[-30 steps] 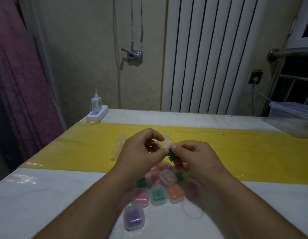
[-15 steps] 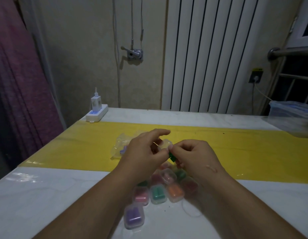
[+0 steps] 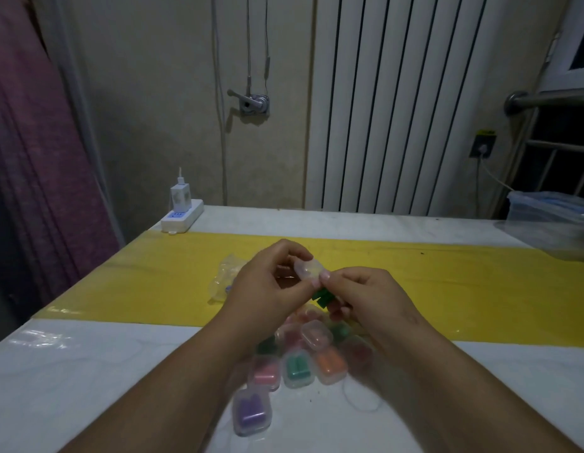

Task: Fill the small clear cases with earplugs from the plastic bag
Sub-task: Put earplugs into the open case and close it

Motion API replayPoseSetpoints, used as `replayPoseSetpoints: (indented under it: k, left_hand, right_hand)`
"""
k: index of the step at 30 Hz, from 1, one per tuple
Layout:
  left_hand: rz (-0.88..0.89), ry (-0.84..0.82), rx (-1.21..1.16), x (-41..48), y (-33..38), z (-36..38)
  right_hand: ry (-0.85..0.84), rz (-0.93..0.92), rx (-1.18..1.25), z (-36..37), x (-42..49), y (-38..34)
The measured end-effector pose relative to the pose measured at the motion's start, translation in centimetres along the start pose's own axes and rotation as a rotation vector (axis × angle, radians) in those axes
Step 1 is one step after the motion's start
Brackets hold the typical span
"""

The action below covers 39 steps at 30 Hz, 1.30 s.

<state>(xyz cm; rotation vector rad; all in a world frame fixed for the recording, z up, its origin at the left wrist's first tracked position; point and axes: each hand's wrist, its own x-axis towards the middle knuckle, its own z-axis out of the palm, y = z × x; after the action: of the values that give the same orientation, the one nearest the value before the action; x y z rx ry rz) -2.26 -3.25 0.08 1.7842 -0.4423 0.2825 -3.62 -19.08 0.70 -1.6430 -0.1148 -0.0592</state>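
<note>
My left hand (image 3: 267,289) grips a small clear case (image 3: 308,269) above the yellow strip, its thumb and fingers curled round it. My right hand (image 3: 369,295) pinches the case's near edge and holds green earplugs (image 3: 323,295) under its fingers. Below the hands lies a heap of several clear cases with coloured earplugs: a purple one (image 3: 251,411), a pink one (image 3: 266,372), a green one (image 3: 297,369) and an orange one (image 3: 330,364). One case (image 3: 316,335) on top looks empty. The plastic bag (image 3: 223,279) lies left of my left hand, partly hidden.
The white table (image 3: 88,371) carries a yellow strip (image 3: 480,289) across its middle. A white power strip with a charger (image 3: 183,214) sits at the far left corner. A clear lidded box (image 3: 555,220) stands at the far right. A radiator and wall lie behind.
My left forefinger, stretched out half a second ago, has curled back over the clear case. The green earplugs show a little more below my right fingers. Both hands stay in place.
</note>
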Motion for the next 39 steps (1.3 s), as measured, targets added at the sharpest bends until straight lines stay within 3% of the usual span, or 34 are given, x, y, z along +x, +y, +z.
replayPoseSetpoints:
  k: [19, 22, 26, 33, 39]
  left_hand:
    - [0.045, 0.047, 0.161, 0.1, -0.7, 0.4]
    - [-0.023, 0.115, -0.016, 0.5, -0.2, 0.3]
    - [-0.099, 0.134, -0.22, 0.5, 0.6, -0.1]
    - [-0.173, -0.043, -0.07, -0.1, 0.3, 0.0]
    - [-0.138, 0.029, 0.034, 0.1, 0.0, 0.1]
  right_hand:
    - [0.116, -0.014, -0.124, 0.3, 0.2, 0.5]
    - [0.176, 0.004, -0.175, 0.2, 0.3, 0.6]
    - [0.158, 0.031, -0.054, 0.1, 0.5, 0.6]
    - [0.138, 0.036, -0.001, -0.6, 0.0, -0.2]
    - [0.273, -0.117, -0.001, -1.1, 0.3, -0.5]
